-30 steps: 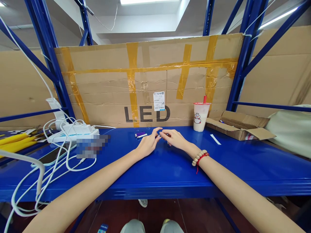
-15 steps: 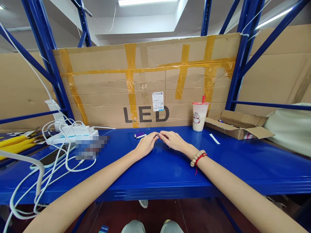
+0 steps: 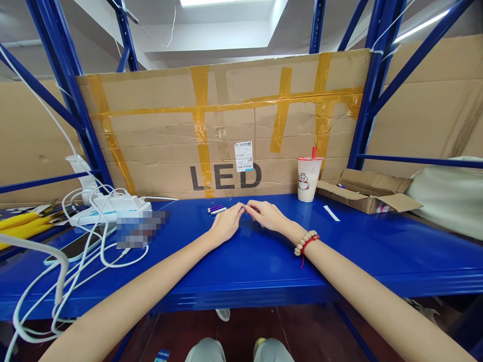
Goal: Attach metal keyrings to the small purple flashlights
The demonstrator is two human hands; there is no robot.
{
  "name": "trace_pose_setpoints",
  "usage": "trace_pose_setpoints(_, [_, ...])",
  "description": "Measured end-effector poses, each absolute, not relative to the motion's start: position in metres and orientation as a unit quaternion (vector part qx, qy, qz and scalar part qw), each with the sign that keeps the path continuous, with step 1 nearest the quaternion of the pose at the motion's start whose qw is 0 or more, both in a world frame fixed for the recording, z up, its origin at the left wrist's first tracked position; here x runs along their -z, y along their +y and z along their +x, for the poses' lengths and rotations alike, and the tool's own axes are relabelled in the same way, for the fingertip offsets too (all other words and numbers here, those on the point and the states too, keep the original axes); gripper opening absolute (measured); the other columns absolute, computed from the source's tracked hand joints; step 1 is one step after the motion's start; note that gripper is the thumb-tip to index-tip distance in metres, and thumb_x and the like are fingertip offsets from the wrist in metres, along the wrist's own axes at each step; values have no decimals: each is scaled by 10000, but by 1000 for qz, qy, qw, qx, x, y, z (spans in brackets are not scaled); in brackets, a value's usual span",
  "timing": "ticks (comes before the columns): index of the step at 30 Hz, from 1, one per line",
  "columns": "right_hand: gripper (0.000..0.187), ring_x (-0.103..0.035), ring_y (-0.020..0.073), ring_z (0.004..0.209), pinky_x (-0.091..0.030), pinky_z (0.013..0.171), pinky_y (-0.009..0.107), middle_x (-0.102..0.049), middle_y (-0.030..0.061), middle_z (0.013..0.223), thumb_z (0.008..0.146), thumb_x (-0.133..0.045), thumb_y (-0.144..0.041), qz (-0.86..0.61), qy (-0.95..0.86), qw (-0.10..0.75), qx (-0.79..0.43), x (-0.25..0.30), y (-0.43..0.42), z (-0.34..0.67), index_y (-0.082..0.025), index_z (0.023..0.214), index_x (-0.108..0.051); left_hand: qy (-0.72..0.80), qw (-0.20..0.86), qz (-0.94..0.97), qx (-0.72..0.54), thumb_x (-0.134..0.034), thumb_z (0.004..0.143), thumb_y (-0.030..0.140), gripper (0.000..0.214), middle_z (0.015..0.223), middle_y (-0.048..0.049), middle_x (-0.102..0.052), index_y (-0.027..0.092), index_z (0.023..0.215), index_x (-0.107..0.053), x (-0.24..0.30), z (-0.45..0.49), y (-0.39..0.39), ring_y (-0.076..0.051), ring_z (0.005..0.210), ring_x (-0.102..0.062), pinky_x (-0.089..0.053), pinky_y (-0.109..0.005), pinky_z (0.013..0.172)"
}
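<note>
My left hand (image 3: 226, 222) and my right hand (image 3: 267, 215) meet fingertip to fingertip above the blue shelf surface (image 3: 241, 271). Both are closed in a pinch. A tiny dark bit shows between the fingertips, too small and too covered to name. On my right wrist are a pale bead bracelet (image 3: 303, 242) and a red cord. Just behind my left hand lie slim purple and silver pieces (image 3: 216, 209), shaped like pen parts, side by side on the shelf.
A cup with a red straw (image 3: 308, 182) stands at the back right, near a white strip (image 3: 331, 213) and an open cardboard box (image 3: 352, 197). White cables (image 3: 81, 266), a phone (image 3: 71, 249) and a pixelated patch occupy the left. A large taped carton (image 3: 166, 146) walls the back.
The view has shifted slightly, so the cup and box appear a little further left. Both hands keep their pinch, fingertips together, with only a slight shift of the fingers.
</note>
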State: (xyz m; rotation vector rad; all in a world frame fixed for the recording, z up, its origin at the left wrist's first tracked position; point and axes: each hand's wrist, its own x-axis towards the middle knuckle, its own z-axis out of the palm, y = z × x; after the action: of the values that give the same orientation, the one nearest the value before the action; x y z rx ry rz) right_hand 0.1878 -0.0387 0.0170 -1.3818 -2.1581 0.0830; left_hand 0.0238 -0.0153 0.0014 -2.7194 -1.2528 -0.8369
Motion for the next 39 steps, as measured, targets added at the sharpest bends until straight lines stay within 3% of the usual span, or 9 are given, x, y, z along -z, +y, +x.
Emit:
trace_pose_setpoints(12, [240, -525, 84, 578, -323, 538, 199, -630, -21, 808, 846, -461, -417, -469, -801, 372, -11, -15, -28, 196, -238, 955, -577, -411, 2, -868, 277, -217, 941, 316, 245, 884, -6, -627, 241, 982, -446, 0, 23, -13, -176, 785, -616, -407, -246, 607])
trace_pose_setpoints(25, [150, -491, 54, 526, -338, 521, 202, -615, -3, 832, 761, -623, -342, -442, -798, 410, 6, -14, -23, 203, -213, 815, -677, -353, -73, -889, 282, -226, 940, 347, 277, 800, -2, -599, 239, 1056, -453, 1, 22, -9, -179, 762, -592, -391, -256, 638])
trace_pose_setpoints(39, [227, -494, 51, 452, -355, 495, 218, -626, 13, 826, 749, -614, -412, -418, -796, 436, -28, -10, -17, 205, -199, 809, -668, -334, -49, -896, 287, -213, 942, 331, 251, 831, -9, -582, 226, 995, -435, 2, 21, -7, -176, 762, -576, -384, -259, 643])
